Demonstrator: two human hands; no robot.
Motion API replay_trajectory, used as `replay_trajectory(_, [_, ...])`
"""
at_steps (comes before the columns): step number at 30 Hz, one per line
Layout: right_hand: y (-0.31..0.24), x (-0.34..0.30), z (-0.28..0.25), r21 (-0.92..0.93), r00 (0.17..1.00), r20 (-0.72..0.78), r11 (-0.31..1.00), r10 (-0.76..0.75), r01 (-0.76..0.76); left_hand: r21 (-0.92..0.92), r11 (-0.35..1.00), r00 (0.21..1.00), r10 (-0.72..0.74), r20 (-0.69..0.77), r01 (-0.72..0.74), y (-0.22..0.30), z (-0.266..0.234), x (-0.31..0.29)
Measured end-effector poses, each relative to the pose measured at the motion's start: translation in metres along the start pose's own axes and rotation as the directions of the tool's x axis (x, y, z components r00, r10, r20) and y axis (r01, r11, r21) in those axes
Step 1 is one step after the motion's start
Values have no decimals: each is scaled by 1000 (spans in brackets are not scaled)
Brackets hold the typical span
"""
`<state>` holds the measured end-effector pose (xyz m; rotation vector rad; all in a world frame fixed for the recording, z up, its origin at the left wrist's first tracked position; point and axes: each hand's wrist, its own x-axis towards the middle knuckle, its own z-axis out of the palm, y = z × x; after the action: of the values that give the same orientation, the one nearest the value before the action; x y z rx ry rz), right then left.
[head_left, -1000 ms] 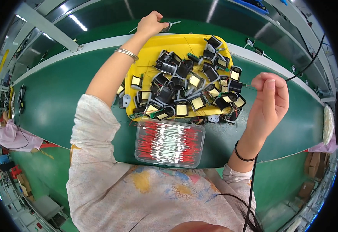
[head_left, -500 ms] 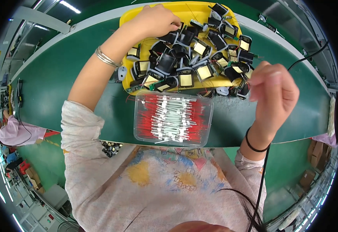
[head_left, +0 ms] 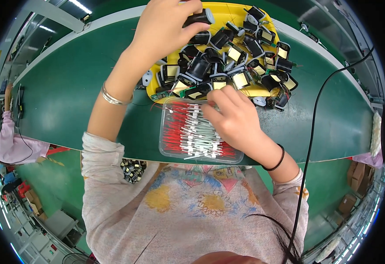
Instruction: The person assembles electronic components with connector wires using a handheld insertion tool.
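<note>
At the far side of the table my left hand (head_left: 163, 28) is closed around a black plastic housing (head_left: 197, 18) with a grey rim, lifted over the left part of a yellow tray (head_left: 222, 12). More such black housings (head_left: 199, 68) lie jumbled in the tray, several with pale yellow pads, green circuit boards and thin wires. My right hand (head_left: 236, 118) is over the right part of a clear plastic box (head_left: 162, 143), its fingers curled together and pointing down. Short red and white wire leads (head_left: 188, 132) with white ends fill that box. The right fingertips hide whatever they pinch.
Some housings and a grey round part (head_left: 146, 78) rest at the tray's edge on the green table (head_left: 86, 83). A black cable (head_left: 318, 105) runs down on the right. Another person (head_left: 18, 143) in pink is at the far left. Below the table edge lies a heap of black parts (head_left: 133, 170).
My left hand has lifted a black housing out of the tray's far left part. My right hand has swung left and down from beside the tray to the box of wire leads.
</note>
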<state>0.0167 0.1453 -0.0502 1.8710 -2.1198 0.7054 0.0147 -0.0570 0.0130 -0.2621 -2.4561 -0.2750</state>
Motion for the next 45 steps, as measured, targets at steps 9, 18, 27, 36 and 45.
replay_trajectory(9, [-6,7,6,-13,998,46,999,41,-40,-638,752,975,28,-218,-164,-11,4,-10])
replay_trajectory(18, [18,30,-67,784,962,220,557,163,-274,-850,475,951,-297,88,227,10,-27,-30])
replay_trajectory(27, [12,59,-82,985,859,-118,166,499,39,-896,443,996,-70,-61,-24,19,-30,-24])
replay_trajectory(36, [25,58,-59,920,949,88,-390,302,39,-740,666,994,24,-104,-93,23,-19,-17])
replay_trajectory(45, [29,61,-50,849,940,139,-526,310,48,-717,690,994,-21,109,93,37,-19,-24])
